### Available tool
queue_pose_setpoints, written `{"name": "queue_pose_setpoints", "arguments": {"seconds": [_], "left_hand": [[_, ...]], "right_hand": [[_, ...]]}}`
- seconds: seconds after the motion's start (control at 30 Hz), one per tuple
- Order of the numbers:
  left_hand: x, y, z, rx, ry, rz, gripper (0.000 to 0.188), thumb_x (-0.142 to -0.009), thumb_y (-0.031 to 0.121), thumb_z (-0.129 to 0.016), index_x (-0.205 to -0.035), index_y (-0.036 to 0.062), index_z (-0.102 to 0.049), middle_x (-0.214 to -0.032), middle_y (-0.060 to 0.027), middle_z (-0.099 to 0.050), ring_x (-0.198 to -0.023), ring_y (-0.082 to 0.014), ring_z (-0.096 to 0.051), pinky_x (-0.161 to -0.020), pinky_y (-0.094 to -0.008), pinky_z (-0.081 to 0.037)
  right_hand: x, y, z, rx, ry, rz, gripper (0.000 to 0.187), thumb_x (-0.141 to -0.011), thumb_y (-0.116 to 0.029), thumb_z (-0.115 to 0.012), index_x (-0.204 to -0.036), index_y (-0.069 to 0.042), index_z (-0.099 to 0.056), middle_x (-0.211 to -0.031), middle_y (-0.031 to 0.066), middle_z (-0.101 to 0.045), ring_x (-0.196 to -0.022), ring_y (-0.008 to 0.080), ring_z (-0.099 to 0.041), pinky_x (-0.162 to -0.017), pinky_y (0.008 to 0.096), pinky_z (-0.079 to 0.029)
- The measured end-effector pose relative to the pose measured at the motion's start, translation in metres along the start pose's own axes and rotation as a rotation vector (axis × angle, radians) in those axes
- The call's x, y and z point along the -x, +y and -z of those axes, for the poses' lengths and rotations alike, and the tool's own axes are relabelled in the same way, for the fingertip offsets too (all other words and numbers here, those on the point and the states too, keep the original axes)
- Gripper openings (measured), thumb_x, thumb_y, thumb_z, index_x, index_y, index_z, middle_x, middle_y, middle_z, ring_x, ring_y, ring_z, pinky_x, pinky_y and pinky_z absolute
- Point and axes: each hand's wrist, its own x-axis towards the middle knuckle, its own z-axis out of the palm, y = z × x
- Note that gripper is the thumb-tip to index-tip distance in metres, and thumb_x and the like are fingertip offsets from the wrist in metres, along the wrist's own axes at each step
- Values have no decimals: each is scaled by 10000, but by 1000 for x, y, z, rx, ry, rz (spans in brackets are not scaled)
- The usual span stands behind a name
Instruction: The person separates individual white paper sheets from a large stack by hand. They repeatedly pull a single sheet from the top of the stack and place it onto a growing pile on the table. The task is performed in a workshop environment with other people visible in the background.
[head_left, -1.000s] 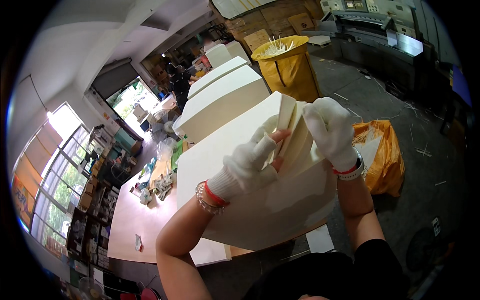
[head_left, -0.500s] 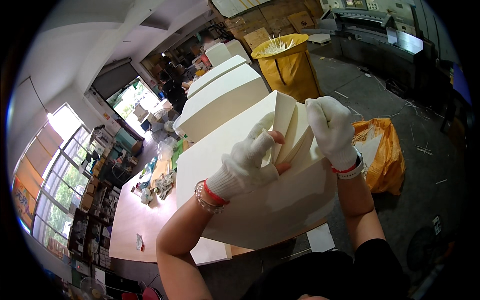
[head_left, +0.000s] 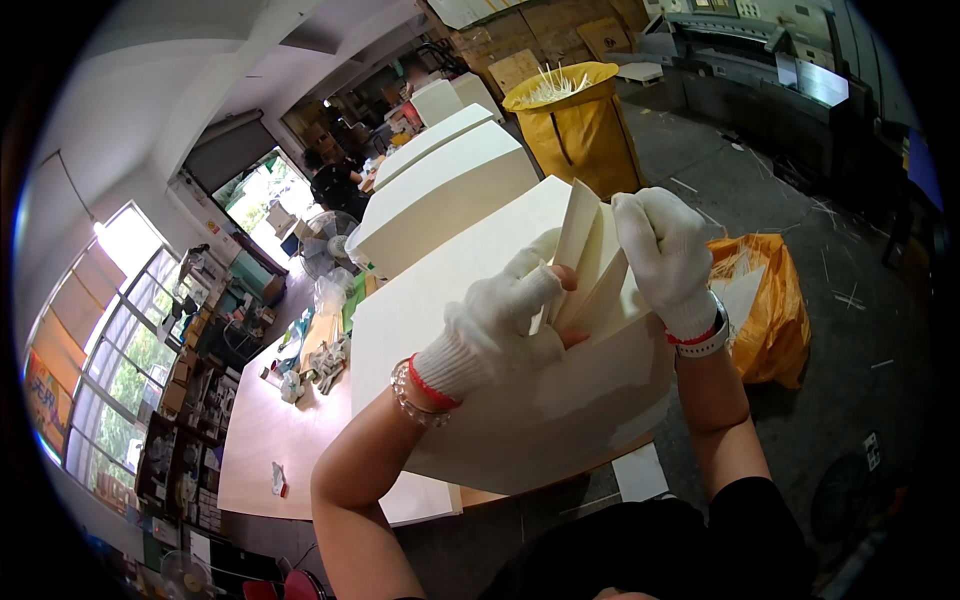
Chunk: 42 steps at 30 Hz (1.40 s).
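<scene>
A tall stack of white paper sheets (head_left: 540,430) stands in front of me on the table. My left hand (head_left: 505,320), in a white glove with bare thumb and fingertip, grips several lifted sheets (head_left: 577,225) at the stack's right end, their edges folded upward. My right hand (head_left: 662,245), also gloved, is closed in a fist at the right edge of the fanned sheets, on their far corner. Its fingers curl inward, and whatever they pinch is hidden. A wristband shows on the right wrist, a beaded bracelet on the left.
More white stacks (head_left: 450,185) stand beyond mine. A yellow bin (head_left: 575,140) of paper strips and an orange bag (head_left: 775,320) of offcuts are on the right. The pink table (head_left: 270,440) carries a crumpled glove (head_left: 325,365). A person (head_left: 335,185) works farther off.
The lifted sheets between my hands have tilted slightly to the right, and my left hand has shifted a little with them. The distant person has moved left.
</scene>
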Motion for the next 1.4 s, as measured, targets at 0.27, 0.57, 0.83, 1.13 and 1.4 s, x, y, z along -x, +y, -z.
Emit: {"name": "queue_pose_setpoints", "arguments": {"seconds": [0.27, 0.57, 0.83, 1.13, 1.4], "left_hand": [[1, -6, 2, 66, -26, 45, 466, -712, 133, -888, -1104, 96, -639, -1044, -94, -655, -969, -266, -667, -846, -330, -511], [0, -7, 0, -60, 1, -75, 374, -758, -9, -647, -1116, 95, -620, -1464, -220, -492, -999, -377, -681, -772, -361, -567], [-2, -19, -6, -86, -77, 8, 245, -845, 158, -687, -1084, 128, -641, -1469, -200, -494, -1045, -361, -670, -827, -371, -558], [-3, -8, 2, -24, -86, 106, 418, -768, 307, -849, -1052, 79, -646, -1505, -249, -437, -1176, -381, -617, -971, -360, -494], [0, -7, -1, -183, -36, -53, 291, -836, 98, -678, -1122, 61, -642, -1480, -278, -442, -1113, -379, -635, -942, -353, -500]], "right_hand": [[0, -2, 3, -95, -30, -85, 199, -942, -68, -562, -775, 40, -554, -642, 74, -474, -578, 178, -493, -547, 337, -386], [0, -4, -2, -146, 33, -113, 302, -892, -80, -665, -643, -5, -512, -568, 85, -440, -524, 224, -461, -503, 372, -365], [3, 3, 6, -94, -61, -29, 133, -909, -23, -592, -794, 42, -597, -684, 89, -534, -611, 205, -533, -566, 329, -415], [4, 0, 5, -150, -31, -107, 176, -936, -29, -579, -774, 40, -574, -663, 80, -504, -583, 198, -507, -552, 339, -393], [-1, -5, -1, -115, 8, -74, 238, -896, -70, -659, -693, 3, -559, -583, 95, -450, -524, 229, -467, -506, 364, -369]]}}
